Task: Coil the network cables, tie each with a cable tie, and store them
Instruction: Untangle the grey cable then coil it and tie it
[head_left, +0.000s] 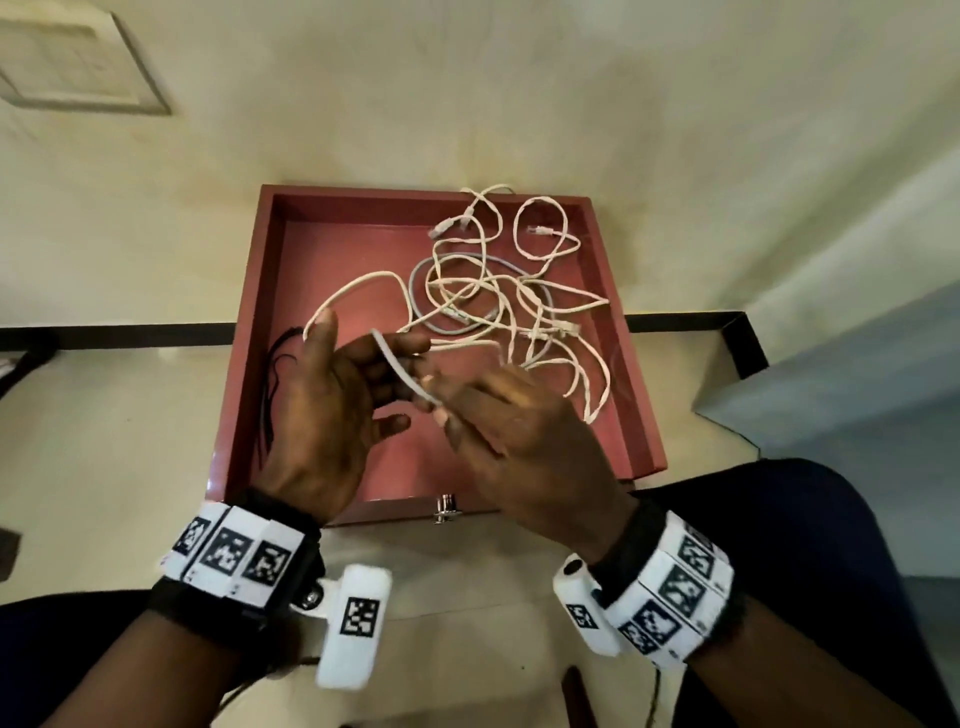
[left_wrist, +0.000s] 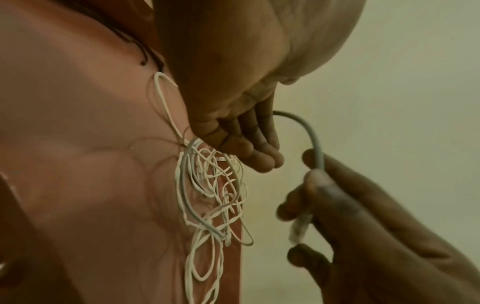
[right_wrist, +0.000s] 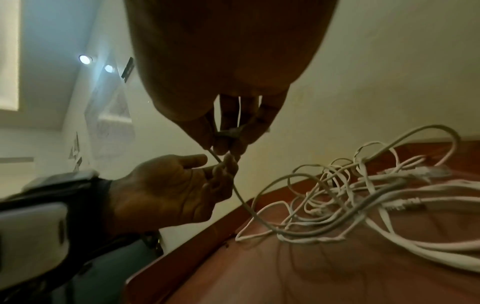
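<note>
A red tray (head_left: 270, 291) (left_wrist: 78, 144) (right_wrist: 285, 277) holds a tangle of white and grey network cables (head_left: 498, 291) (left_wrist: 207, 195) (right_wrist: 363, 195). One grey cable (head_left: 400, 371) (left_wrist: 311, 131) (right_wrist: 241, 197) rises out of the tangle to both hands, above the tray's near half. My right hand (head_left: 441, 410) (left_wrist: 311, 170) (right_wrist: 223, 144) pinches it close to its plug (left_wrist: 298, 228). My left hand (head_left: 363, 364) (left_wrist: 259, 156) (right_wrist: 215, 166) is relaxed, and the cable is hooked over its fingers. Black cable ties (head_left: 272, 384) (left_wrist: 145, 51) lie at the tray's left side, partly behind the left hand.
The tray lies on a pale surface, its metal knob (head_left: 447, 506) on the near wall. A blue-grey block (head_left: 857, 364) stands to the right. A black strip (head_left: 104, 335) runs across behind the tray. My dark-trousered knees frame the bottom of the head view.
</note>
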